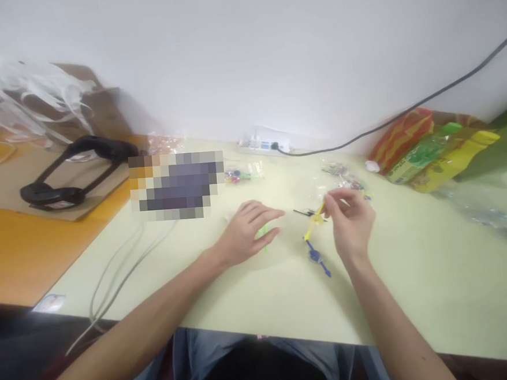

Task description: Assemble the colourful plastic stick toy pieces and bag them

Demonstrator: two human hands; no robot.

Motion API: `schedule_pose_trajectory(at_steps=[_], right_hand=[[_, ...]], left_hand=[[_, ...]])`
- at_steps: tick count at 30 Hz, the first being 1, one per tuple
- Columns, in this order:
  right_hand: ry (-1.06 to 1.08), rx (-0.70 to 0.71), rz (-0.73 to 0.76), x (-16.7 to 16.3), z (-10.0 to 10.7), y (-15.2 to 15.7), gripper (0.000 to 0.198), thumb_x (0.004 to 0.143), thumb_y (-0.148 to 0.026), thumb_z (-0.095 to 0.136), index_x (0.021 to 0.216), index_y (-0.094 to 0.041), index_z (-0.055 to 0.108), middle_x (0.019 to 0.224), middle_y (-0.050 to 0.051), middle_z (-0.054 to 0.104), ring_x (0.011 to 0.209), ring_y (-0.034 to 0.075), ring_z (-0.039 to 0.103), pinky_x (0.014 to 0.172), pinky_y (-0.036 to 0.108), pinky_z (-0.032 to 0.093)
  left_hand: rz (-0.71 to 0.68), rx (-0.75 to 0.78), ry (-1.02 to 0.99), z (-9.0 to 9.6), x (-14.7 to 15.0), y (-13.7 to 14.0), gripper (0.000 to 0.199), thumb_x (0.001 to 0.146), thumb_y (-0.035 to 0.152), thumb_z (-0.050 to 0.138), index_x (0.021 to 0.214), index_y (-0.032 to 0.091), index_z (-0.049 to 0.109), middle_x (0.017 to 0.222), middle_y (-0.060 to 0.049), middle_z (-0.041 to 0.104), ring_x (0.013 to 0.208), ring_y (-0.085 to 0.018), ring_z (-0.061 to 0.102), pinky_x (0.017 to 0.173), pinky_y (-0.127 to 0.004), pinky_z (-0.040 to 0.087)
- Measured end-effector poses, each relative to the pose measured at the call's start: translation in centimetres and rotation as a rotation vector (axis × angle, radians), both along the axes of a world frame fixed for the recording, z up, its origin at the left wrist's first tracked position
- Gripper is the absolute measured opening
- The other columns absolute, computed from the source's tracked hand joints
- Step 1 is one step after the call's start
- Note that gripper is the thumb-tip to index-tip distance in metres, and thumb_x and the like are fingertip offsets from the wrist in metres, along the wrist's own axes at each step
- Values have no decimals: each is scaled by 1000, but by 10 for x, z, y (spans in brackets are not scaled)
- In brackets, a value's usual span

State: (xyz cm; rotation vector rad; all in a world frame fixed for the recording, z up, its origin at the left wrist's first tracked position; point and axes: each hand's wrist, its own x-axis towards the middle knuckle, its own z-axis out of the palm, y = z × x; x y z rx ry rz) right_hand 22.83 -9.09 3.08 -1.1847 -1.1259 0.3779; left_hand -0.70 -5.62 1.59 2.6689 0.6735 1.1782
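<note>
My right hand pinches the upper end of a yellow plastic strip with a round middle. From its lower end hangs or lies a blue strip of similar shape with an arrow-like tip; I cannot tell whether the two are joined. A thin black piece shows just left of the yellow strip. My left hand is open over the table, fingers stretched to the right, with nothing gripped. Partly hidden behind its fingers is a thin bright green piece.
Clear bags of small colourful parts lie at the back of the pale table. A blurred-out dark object is left; a black frame lies on cardboard. Snack packages stand right. A power strip has a dark cable.
</note>
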Motion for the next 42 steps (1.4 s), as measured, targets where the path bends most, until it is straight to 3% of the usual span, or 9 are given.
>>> schedule_pose_trajectory(at_steps=[5,10,13,17,20,24,29,39,42], right_hand=[[1,-123,158,-28,-6,-9,17,88,-36,70,89,-21,63,82,0,66,60,13,65,54,27,51],[-40,-187,260,-43,-13,-16,14,90,-33,69,94,-21,63,79,-1,65,62,15,70,54,26,51],[-8,-217,312,-43,-15,-16,16,93,-35,66,99,-22,61,81,-1,64,61,15,70,53,26,51],[-211,-110,289,-40,-14,-16,14,98,-31,59,110,-23,60,99,6,66,77,17,70,64,31,56],[-457,23,273,-39,-17,-15,21,99,-22,52,119,-24,59,112,10,63,85,18,67,73,35,57],[-634,82,324,-39,-25,-13,31,100,-17,49,128,-27,55,113,10,63,87,19,66,76,36,57],[-688,81,288,-38,-29,-12,41,101,-19,50,140,-32,51,112,8,64,87,18,66,73,34,58],[-690,69,292,-38,-26,-13,15,101,-24,53,111,-26,64,105,9,61,84,19,65,68,33,56],[-646,59,295,-39,-28,-14,20,99,-26,56,119,-27,59,104,8,63,83,19,64,69,35,56]], left_hand=[[-42,81,76,-2,8,-8,47,92,37,71,134,24,55,115,-9,71,107,-25,64,99,-44,48],[-55,122,80,-3,10,-7,23,95,28,67,116,22,61,99,-5,74,96,-20,67,100,-43,48],[-72,94,76,-4,8,-5,11,97,23,64,108,22,65,96,-4,75,91,-18,69,93,-38,52],[-67,-27,-29,-6,5,-2,10,98,25,64,105,20,68,99,-6,76,90,-17,71,82,-32,56],[-19,-144,-197,-4,2,-1,12,96,27,68,106,20,69,100,-7,76,94,-18,72,83,-31,58],[-2,-249,-294,3,1,-4,14,95,28,70,106,21,71,105,-7,76,99,-19,72,90,-33,58],[-33,-312,-260,7,2,-6,17,93,33,72,103,20,71,102,-8,77,94,-20,74,86,-33,60],[-61,-316,-318,10,0,-6,17,91,34,75,100,20,72,97,-7,77,91,-19,74,83,-32,60],[-69,-335,-330,9,0,-6,17,91,34,75,100,21,72,98,-7,77,94,-20,74,84,-33,59]])
